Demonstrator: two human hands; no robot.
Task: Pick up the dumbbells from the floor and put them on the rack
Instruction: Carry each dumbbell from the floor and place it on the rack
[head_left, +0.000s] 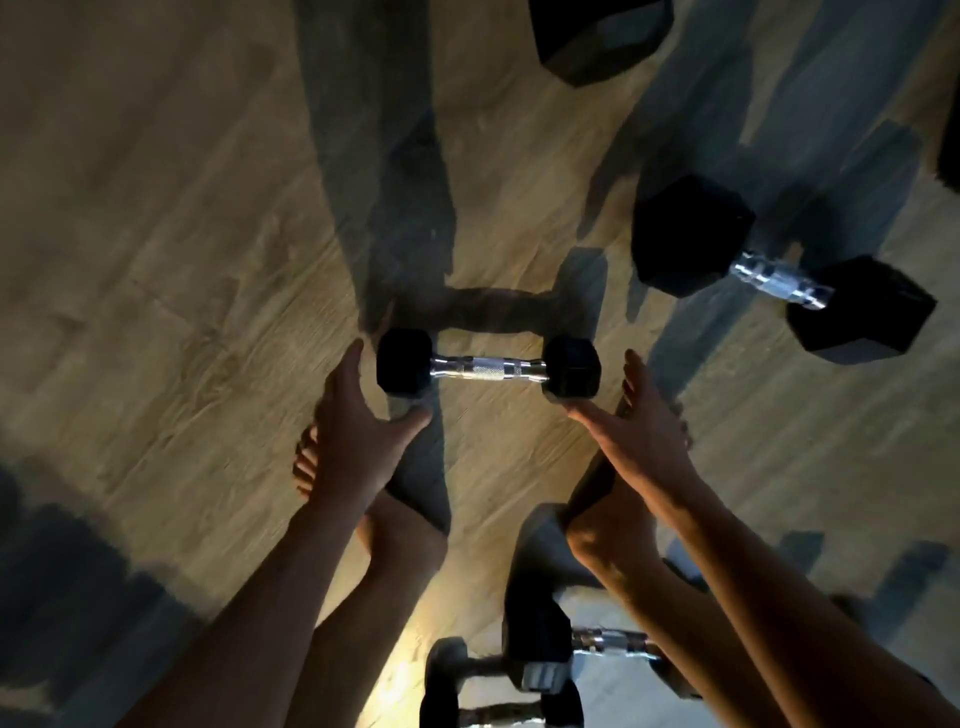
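From the head view, my left hand and right hand flank the small black hex-headed dumbbell with a chrome knurled handle, which lies crosswise on the light wood-plank floor. The fingers of both are spread and released, grasping nothing; the thumbs sit just beside its heads.

I think the risk is taking it by the smooth heads and not the handle: it could slip and fall on my bare feet, just near it. Stepping back could also catch the blurred dumbbells near me.

Count: two hands, two feet. There is one small dumbbell, one large black hex dumbbell far right, one black hex head cut off at the far edge, and at least two near me, so five or more. No rack shows.
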